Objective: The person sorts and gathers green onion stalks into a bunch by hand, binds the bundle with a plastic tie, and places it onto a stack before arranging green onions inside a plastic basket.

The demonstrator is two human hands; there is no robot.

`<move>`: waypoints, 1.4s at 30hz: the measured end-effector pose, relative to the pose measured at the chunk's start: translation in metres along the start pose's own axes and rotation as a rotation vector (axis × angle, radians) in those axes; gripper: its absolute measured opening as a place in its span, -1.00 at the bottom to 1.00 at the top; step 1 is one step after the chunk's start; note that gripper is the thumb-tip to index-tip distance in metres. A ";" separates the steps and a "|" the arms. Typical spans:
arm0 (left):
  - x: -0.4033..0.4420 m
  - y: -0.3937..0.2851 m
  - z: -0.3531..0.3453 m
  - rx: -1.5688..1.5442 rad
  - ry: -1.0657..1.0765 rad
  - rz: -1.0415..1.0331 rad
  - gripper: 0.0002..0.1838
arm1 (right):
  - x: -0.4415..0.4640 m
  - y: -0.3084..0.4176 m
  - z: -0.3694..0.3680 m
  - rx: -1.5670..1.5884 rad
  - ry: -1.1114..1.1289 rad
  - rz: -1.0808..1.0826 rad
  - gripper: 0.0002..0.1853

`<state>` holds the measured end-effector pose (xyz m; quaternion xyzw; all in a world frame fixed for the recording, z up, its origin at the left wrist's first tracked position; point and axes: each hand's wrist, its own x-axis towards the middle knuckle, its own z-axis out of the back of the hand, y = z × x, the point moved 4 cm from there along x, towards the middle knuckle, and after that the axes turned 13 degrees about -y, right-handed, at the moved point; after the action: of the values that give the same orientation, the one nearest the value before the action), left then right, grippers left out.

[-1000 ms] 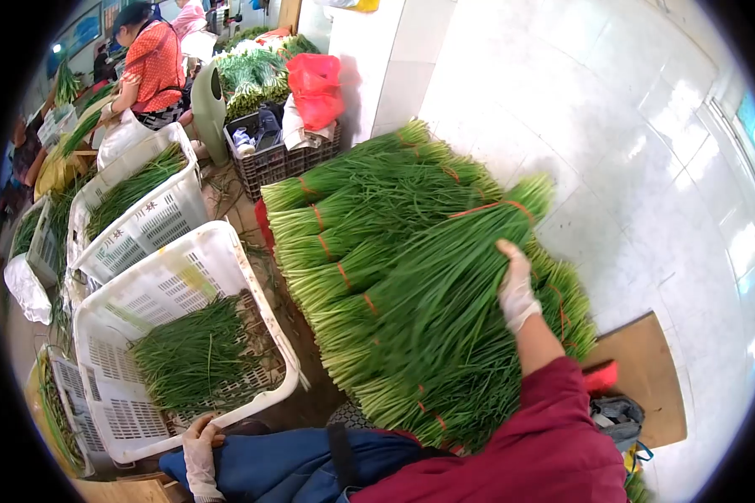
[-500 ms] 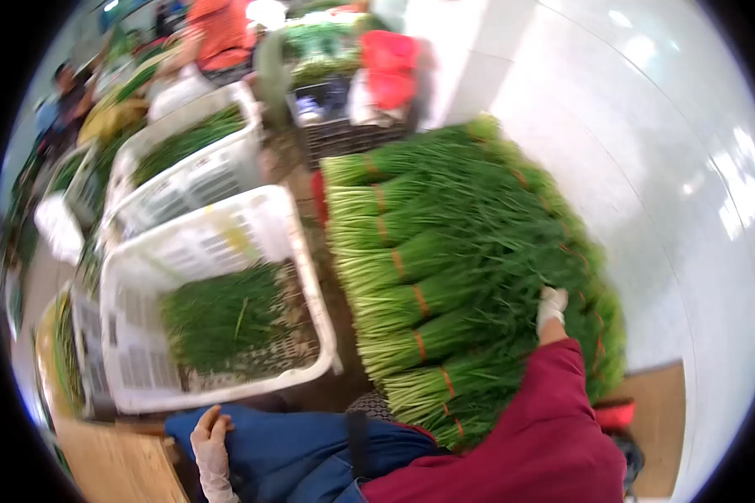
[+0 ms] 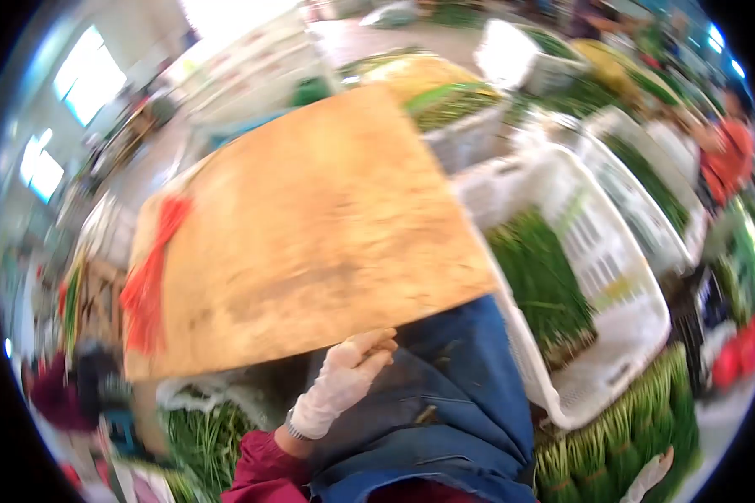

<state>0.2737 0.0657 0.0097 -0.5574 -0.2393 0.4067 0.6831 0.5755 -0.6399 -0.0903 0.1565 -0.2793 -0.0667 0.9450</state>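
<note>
My left hand (image 3: 350, 375), in a pale glove with bare fingertips, is over my lap at the near edge of a wooden board (image 3: 310, 226). Its fingers are loosely bent and slightly apart, with nothing seen in them. At the bottom right, my right hand (image 3: 648, 478), also gloved, is above tied bundles of green stalks, likely garlic chives (image 3: 617, 440). Its fingers look stretched out and hold nothing I can see, though the hand is blurred and partly cut off. A red bunch of plastic ties (image 3: 155, 277) lies along the board's left side.
Right of the board stands a white plastic crate (image 3: 575, 390) with green stalks (image 3: 537, 285) inside. More crates (image 3: 646, 184) are behind it. A person in orange (image 3: 726, 159) is at the far right. Loose greens (image 3: 205, 440) lie below the board, left of my lap.
My view has swung left, bringing the wooden board to the middle and the chive bundles to the bottom right. My right hand no longer reaches far across the bundles.
</note>
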 end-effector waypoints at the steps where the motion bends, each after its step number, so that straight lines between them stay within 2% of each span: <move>1: 0.001 0.009 0.022 0.014 -0.099 -0.010 -0.70 | 0.005 0.093 -0.029 0.083 0.112 0.007 -0.59; 2: 0.003 0.020 0.047 0.027 -0.190 -0.017 -0.73 | -0.002 0.168 -0.064 0.336 0.154 -0.004 -0.61; 3: 0.001 0.022 0.075 0.025 -0.324 0.010 -0.76 | -0.014 0.246 -0.083 0.643 0.398 -0.075 -0.64; 4: -0.003 0.026 0.101 0.021 -0.449 0.038 -0.79 | -0.027 0.303 -0.107 0.787 0.535 -0.081 -0.65; 5: -0.005 0.052 0.135 0.112 -0.644 -0.092 -0.83 | -0.056 0.383 -0.091 0.720 0.584 -0.076 -0.65; 6: -0.010 0.054 0.169 0.152 -0.729 -0.086 -0.85 | -0.080 0.447 -0.077 0.740 0.725 -0.026 -0.68; 7: -0.020 0.062 0.191 0.127 -0.907 -0.066 -0.86 | -0.103 0.498 -0.057 0.861 0.819 -0.117 -0.71; 8: -0.028 0.069 0.224 0.252 -1.095 -0.044 -0.88 | -0.129 0.542 -0.042 0.967 0.919 -0.064 -0.74; 9: -0.038 0.059 0.246 0.489 -1.183 -0.107 -0.88 | -0.144 0.566 -0.037 1.011 0.993 0.023 -0.76; 10: -0.046 0.067 0.270 0.568 -1.314 -0.169 -0.88 | -0.162 0.589 -0.034 1.052 1.061 0.107 -0.77; 12: -0.059 0.074 0.309 0.892 -1.438 -0.092 -0.87 | -0.196 0.626 -0.015 1.077 1.172 0.318 -0.80; 14: -0.060 0.092 0.340 1.093 -1.516 -0.006 -0.86 | -0.223 0.649 0.003 1.126 1.252 0.386 -0.82; 15: -0.058 0.098 0.353 1.093 -1.514 0.070 -0.86 | -0.234 0.661 0.014 1.148 1.275 0.436 -0.83; 18: -0.048 0.104 0.375 1.095 -1.548 0.015 -0.88 | -0.260 0.683 0.034 1.130 1.382 0.493 -0.83; 21: -0.030 0.092 0.393 1.092 -1.535 -0.126 -0.90 | -0.278 0.693 0.042 1.065 1.481 0.548 -0.82; 24: -0.010 0.090 0.417 1.126 -1.591 -0.085 -0.89 | -0.288 0.700 0.047 1.015 1.530 0.471 -0.82; 28: 0.013 0.087 0.450 1.283 -1.584 0.114 -0.83 | -0.289 0.708 0.049 1.010 1.526 0.544 -0.80; 29: 0.020 0.089 0.457 1.295 -1.553 0.074 -0.81 | -0.289 0.710 0.051 1.039 1.513 0.565 -0.78; 32: 0.034 0.099 0.465 1.391 -1.442 0.215 -0.78 | -0.293 0.712 0.052 1.066 1.496 0.614 -0.77; 33: 0.037 0.103 0.468 1.329 -1.412 0.247 -0.80 | -0.293 0.713 0.052 1.065 1.492 0.625 -0.77; 37: 0.034 0.087 0.476 1.181 -1.483 0.075 -0.87 | -0.295 0.715 0.054 1.077 1.460 0.603 -0.78; 40: 0.032 0.062 0.483 1.181 -1.478 -0.052 -0.85 | -0.298 0.716 0.053 1.037 1.463 0.597 -0.79; 41: 0.030 0.049 0.480 1.136 -1.470 -0.095 -0.83 | -0.298 0.717 0.053 1.031 1.453 0.632 -0.80; 42: 0.031 0.050 0.486 0.940 -1.409 -0.054 -0.82 | -0.298 0.717 0.053 1.027 1.442 0.668 -0.80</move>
<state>-0.1030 0.3691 0.0864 0.1741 -0.4283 0.6997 0.5447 0.3257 0.0857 0.0396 0.4688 0.3467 0.4513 0.6755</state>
